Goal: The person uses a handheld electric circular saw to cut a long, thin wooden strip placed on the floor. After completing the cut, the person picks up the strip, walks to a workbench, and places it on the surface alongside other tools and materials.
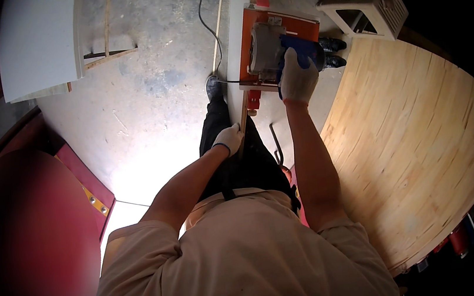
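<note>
A long narrow board (235, 47) with a pale face runs from the far edge of the view toward my body. My left hand (230, 140), in a white glove, is closed around the board's near end. On the board sits a circular saw (298, 49) with a blue body and a grey guard, mounted on an orange-red base plate (302, 29). My right hand (298, 79), also gloved, grips its blue handle. The blade and the underside of the saw are hidden. A black cord (202, 16) leads from the saw's left side toward the far edge.
A large wooden panel (408, 144) fills the right side, with a beige plastic stool (373, 30) beyond it. Two dark shoe-like shapes (333, 52) show beside the saw. White panels (41, 48) stand far left. A blurred red object (36, 243) is near left.
</note>
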### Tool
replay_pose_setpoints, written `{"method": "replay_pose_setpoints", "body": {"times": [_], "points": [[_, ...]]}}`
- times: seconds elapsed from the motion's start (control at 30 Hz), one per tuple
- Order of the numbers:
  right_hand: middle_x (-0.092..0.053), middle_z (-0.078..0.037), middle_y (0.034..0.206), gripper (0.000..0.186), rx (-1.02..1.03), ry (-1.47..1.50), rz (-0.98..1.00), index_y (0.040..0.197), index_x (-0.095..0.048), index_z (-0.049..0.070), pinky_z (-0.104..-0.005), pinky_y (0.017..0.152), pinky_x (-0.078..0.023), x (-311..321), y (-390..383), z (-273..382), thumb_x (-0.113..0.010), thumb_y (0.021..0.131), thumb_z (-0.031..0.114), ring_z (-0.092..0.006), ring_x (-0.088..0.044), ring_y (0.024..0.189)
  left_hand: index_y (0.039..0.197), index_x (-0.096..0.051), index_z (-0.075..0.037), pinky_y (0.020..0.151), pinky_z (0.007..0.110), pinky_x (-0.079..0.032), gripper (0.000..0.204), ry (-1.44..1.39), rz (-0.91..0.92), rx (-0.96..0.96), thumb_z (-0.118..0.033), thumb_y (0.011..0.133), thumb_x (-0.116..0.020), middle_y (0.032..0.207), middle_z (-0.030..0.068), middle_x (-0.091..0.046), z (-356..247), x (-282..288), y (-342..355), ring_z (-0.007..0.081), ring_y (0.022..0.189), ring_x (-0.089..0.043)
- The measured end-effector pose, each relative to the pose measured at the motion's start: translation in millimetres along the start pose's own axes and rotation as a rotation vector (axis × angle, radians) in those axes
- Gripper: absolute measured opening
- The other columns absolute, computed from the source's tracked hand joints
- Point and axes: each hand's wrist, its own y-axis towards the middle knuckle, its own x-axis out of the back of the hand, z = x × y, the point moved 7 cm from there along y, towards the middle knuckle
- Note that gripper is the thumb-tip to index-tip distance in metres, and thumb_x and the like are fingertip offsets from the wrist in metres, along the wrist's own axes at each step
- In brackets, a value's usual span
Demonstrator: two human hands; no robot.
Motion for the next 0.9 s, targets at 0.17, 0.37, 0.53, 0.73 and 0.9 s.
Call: {"method": "replay_pose_setpoints", "body": {"times": [0.17,0.37,0.53,0.73,0.9], "points": [[-0.079,-0.022,0.098,0.051,0.045,-0.099,-0.030,0.101,-0.075,-0.009,-0.0398,0.089,-0.056,-12,33,26,-0.066,0.093,0.041,-0.0346,-0.076,0.093,0.143,-0.055,0.002,0.094,0.050,-0.054,0.047,-0.103,-0.169,-0.099,-0.028,0.108,-0.052,0.115,0.0318,-0.071,-26,35,2,0.0461,0.111,-0.069],[-0.078,-0.024,0.109,0.058,-0.047,-0.146,-0.044,0.108,-0.076,-0.009,-0.0428,0.096,-0.057,-30,66,41,-0.066,0.090,0.045,-0.0408,-0.075,0.103,0.141,-0.056,0.002,0.092,0.050,-0.055,0.046,-0.033,-0.233,-0.194,-0.031,0.109,-0.052,0.115,0.0322,-0.070,-55,83,21,0.0459,0.111,-0.069],[-0.078,-0.023,0.108,0.056,-0.022,-0.098,-0.062,0.105,-0.076,-0.010,-0.0431,0.096,-0.057,-38,91,55,-0.065,0.090,0.044,-0.0378,-0.076,0.101,0.133,-0.060,0.001,0.083,0.054,-0.056,0.040,0.015,-0.255,-0.158,-0.029,0.108,-0.050,0.102,0.0300,-0.072,-77,110,36,0.0472,0.097,-0.071],[-0.067,-0.011,0.073,0.045,0.088,-0.049,-0.075,0.077,-0.067,-0.002,-0.0368,0.060,-0.052,-51,120,78,-0.064,0.091,0.040,-0.0230,-0.063,0.061,0.129,-0.062,0.002,0.076,0.056,-0.057,0.038,0.102,-0.350,-0.184,-0.026,0.107,-0.049,0.091,0.0287,-0.074,-75,107,47,0.0445,0.087,-0.074],[-0.058,-0.005,0.058,0.045,0.124,-0.019,-0.112,0.066,-0.063,0.002,-0.0353,0.045,-0.049,-58,157,86,-0.067,0.090,0.041,-0.0176,-0.055,0.044,0.133,-0.060,0.006,0.077,0.056,-0.058,0.042,0.190,-0.297,-0.159,-0.024,0.106,-0.048,0.092,0.0290,-0.074,-71,94,64,0.0444,0.088,-0.075]]}}
